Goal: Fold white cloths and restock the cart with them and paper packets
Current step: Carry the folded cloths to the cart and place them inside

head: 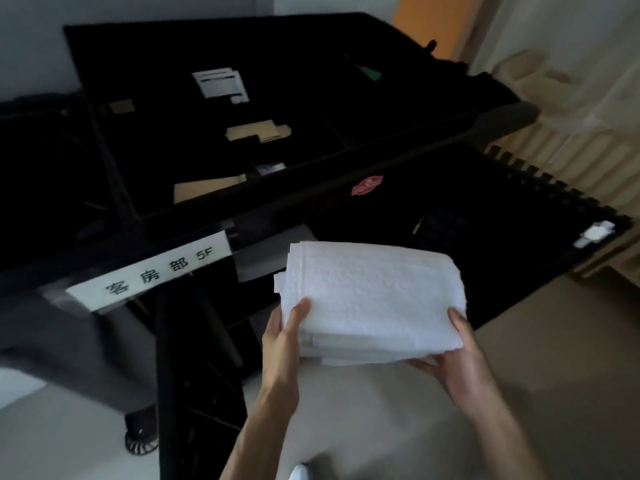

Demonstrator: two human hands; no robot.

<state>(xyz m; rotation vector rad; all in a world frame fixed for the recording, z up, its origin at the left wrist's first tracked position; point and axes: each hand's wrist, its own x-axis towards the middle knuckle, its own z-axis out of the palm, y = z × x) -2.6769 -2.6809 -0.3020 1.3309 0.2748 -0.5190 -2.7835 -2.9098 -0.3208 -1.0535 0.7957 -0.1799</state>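
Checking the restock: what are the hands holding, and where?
Both hold a stack of folded white cloths: left hand at its left end, right hand at its right near corner.

A thick stack of folded white cloths lies flat, held beside the black cart, whose top tray holds paper packets.

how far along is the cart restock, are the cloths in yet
Done: the white cloths are folded into a neat stack, and some paper packets already lie in the cart's top tray. In hand: left hand and right hand hold the stack beside the cart. Left: setting it inside; no cloths visible in the cart yet.
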